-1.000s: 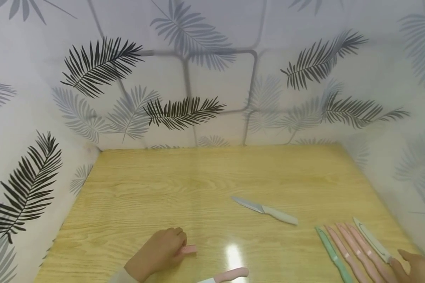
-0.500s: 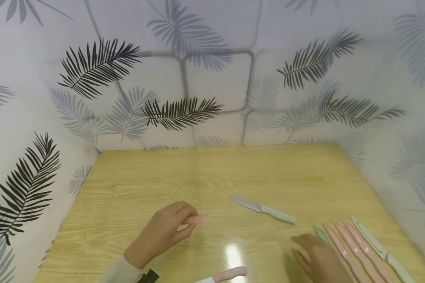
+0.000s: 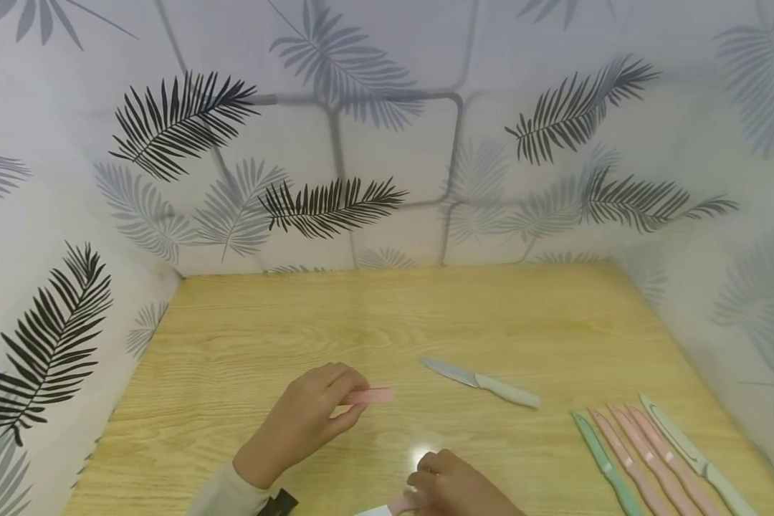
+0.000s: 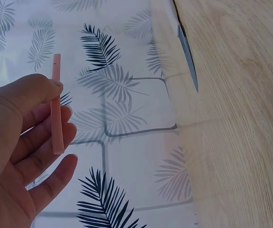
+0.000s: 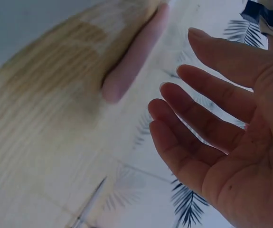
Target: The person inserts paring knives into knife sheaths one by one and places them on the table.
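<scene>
My left hand pinches a slim pink knife sheath between thumb and fingers, above the table. It is edge-on in the left wrist view; in the head view one end sticks out to the right. At the front edge, my right hand is over the handle of a pink-handled knife, covering part of it. The right wrist view shows the right hand's fingers loosely bent and spread, apart from the pink handle. Most of that knife's blade is out of frame.
A bare-bladed knife with a pale handle lies mid-table. To the right, side by side, lie a green sheathed knife, several pink sheathed knives and a pale sheathed knife. Leaf-patterned sheeting surrounds the wooden table.
My right hand has moved left from the pale sheathed knife at the far right to the pink-handled knife. The left hand has risen and shifted slightly right with the pink sheath.
</scene>
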{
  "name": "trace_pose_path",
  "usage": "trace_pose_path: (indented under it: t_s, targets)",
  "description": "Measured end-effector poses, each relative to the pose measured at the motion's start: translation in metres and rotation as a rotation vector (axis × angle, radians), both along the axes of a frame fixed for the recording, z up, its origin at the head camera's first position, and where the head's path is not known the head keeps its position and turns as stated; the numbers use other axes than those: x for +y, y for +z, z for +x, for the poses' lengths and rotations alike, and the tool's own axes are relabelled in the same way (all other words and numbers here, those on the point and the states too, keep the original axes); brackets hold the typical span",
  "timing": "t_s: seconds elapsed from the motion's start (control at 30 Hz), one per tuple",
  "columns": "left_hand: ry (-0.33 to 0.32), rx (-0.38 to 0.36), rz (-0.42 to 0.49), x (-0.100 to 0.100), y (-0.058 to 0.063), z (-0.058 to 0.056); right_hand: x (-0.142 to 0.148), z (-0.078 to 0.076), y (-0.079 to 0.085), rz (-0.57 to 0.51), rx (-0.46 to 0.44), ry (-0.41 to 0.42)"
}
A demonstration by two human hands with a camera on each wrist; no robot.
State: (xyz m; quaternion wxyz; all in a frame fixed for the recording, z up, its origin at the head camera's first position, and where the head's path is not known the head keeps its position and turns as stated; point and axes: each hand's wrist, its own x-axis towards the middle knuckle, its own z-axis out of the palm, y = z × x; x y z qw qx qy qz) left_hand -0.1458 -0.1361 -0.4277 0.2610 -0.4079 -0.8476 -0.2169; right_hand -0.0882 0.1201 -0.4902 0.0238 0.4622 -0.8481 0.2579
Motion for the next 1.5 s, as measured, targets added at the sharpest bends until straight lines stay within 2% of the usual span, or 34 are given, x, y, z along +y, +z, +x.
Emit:
trace_pose_path:
  t_s: [0.13,0.23,0.4,0.63,0.7,0.9,1.03,1.17,1.3,1.37,1.5]
  targets:
    - [-0.016,-0.013,0.009,0.002,0.002,0.001,-0.007,0.000,-0.002,0.110,-0.190,-0.067]
    - [-0.016,-0.024,0.004,0.003,0.003,0.001,-0.010,-0.001,-0.006,0.129,-0.216,-0.051]
    - [-0.003,-0.016,-0.016,0.003,0.003,0.000,-0.010,-0.004,-0.013,0.145,-0.228,-0.024]
    - [-0.009,-0.025,0.003,0.004,0.001,-0.001,-0.009,-0.009,-0.014,0.178,-0.159,0.017]
    - [-0.009,-0.034,0.002,0.004,0.001,0.000,-0.009,-0.009,-0.012,0.184,-0.168,0.028]
    - [0.009,-0.031,-0.002,0.003,0.002,0.000,-0.008,-0.009,-0.010,0.115,-0.189,0.071]
    - [0.005,-0.006,0.005,0.003,0.002,0.000,-0.001,-0.011,-0.001,0.123,-0.125,0.044]
    - [0.008,0.004,0.003,0.001,0.001,-0.001,0.013,-0.015,0.018,0.142,-0.053,-0.015]
    - [0.015,-0.002,0.002,-0.001,-0.001,-0.002,0.028,-0.017,0.034,0.027,0.073,-0.034]
    - [0.019,-0.012,-0.002,-0.002,-0.002,-0.002,0.036,-0.018,0.040,-0.042,0.166,-0.048]
    - [0.024,-0.027,-0.003,-0.005,-0.004,-0.002,0.048,-0.020,0.055,-0.098,0.246,-0.106]
